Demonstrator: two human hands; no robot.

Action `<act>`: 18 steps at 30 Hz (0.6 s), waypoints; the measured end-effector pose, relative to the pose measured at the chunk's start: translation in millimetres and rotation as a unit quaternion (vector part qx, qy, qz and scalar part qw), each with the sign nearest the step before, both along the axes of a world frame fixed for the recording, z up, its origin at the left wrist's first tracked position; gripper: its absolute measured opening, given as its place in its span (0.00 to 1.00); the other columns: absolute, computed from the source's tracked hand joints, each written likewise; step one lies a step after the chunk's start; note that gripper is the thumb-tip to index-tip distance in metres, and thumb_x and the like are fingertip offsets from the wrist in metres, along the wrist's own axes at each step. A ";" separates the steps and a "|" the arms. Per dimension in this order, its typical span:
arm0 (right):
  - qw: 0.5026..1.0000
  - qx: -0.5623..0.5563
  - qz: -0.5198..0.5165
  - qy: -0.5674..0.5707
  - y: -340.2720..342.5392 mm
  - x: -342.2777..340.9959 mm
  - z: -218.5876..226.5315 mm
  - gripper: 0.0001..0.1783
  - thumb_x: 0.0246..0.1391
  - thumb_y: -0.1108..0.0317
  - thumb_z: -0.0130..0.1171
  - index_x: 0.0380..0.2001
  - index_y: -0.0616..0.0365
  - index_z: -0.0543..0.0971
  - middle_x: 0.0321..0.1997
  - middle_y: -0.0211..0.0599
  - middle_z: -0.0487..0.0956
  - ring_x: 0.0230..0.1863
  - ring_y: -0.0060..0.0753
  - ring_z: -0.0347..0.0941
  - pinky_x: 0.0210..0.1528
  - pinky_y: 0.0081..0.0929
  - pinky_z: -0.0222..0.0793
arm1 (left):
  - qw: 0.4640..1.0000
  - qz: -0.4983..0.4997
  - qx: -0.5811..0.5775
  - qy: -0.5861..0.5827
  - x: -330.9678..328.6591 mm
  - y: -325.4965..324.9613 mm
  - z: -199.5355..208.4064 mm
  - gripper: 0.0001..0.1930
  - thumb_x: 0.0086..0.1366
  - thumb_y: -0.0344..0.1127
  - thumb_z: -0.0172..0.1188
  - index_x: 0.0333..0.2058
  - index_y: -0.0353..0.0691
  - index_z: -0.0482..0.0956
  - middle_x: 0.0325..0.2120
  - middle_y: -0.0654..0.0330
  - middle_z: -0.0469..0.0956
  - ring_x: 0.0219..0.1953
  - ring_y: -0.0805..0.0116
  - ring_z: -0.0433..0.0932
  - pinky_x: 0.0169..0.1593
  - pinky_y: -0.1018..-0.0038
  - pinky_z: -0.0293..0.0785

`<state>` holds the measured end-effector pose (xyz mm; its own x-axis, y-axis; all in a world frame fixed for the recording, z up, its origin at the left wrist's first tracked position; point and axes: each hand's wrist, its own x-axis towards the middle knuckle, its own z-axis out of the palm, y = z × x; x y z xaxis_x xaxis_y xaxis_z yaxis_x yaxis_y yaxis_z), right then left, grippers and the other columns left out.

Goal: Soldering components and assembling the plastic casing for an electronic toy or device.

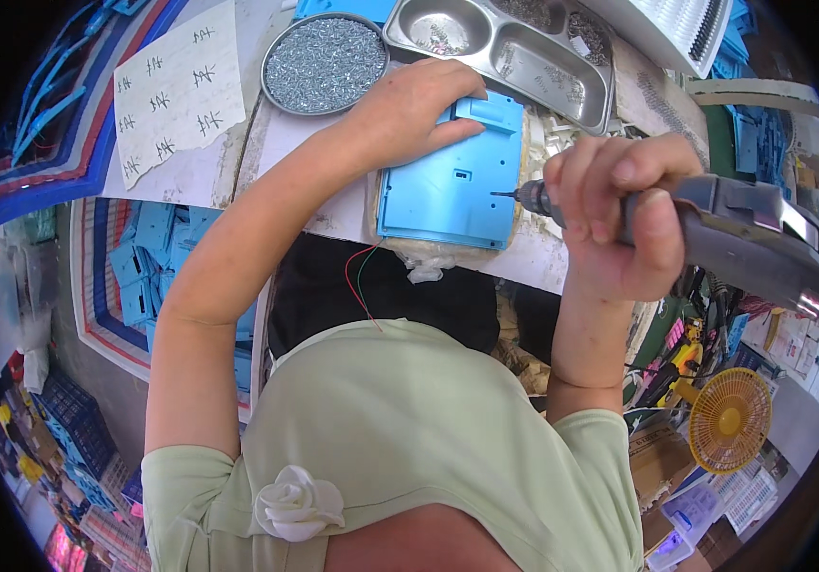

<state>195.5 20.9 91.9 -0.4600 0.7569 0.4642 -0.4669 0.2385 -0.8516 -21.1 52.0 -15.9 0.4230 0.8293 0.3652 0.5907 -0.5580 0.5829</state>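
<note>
A light-blue plastic casing lies on the bench in front of me, with small holes and a raised section at its far end. Over its upper left part rests my left hand, fingers curled at the far end and thumb on the surface, gripping it. My right hand is wrapped round a dark grey electric screwdriver, held on its side with the bit pointing left. The slim bit appears over the casing's right part; whether it touches, I cannot tell. Red and green wires hang from the casing's near edge.
A round metal dish full of small screws stands beyond my left hand. Behind the casing sits a compartmented steel tray with small metal parts. A handwritten paper lies left. More blue casings fill a lined container. A yellow fan stands right.
</note>
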 end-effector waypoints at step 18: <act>1.000 -0.008 0.000 0.023 13.2 -26.0 -42.1 0.12 0.63 0.70 0.63 0.39 0.64 0.71 0.26 0.35 0.76 0.25 0.20 0.70 0.27 0.20 0.69 | 1.000 0.006 0.005 -0.020 0.4 -1.7 -3.2 0.20 0.59 0.38 0.67 0.50 0.41 0.78 0.51 0.53 0.79 0.55 0.48 0.77 0.58 0.57 0.72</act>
<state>169.5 34.1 49.8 -0.4390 0.7641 0.4727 -0.5050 0.2253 -0.8332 -20.6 50.4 -19.1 0.3974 0.8309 0.3894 0.5742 -0.5562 0.6008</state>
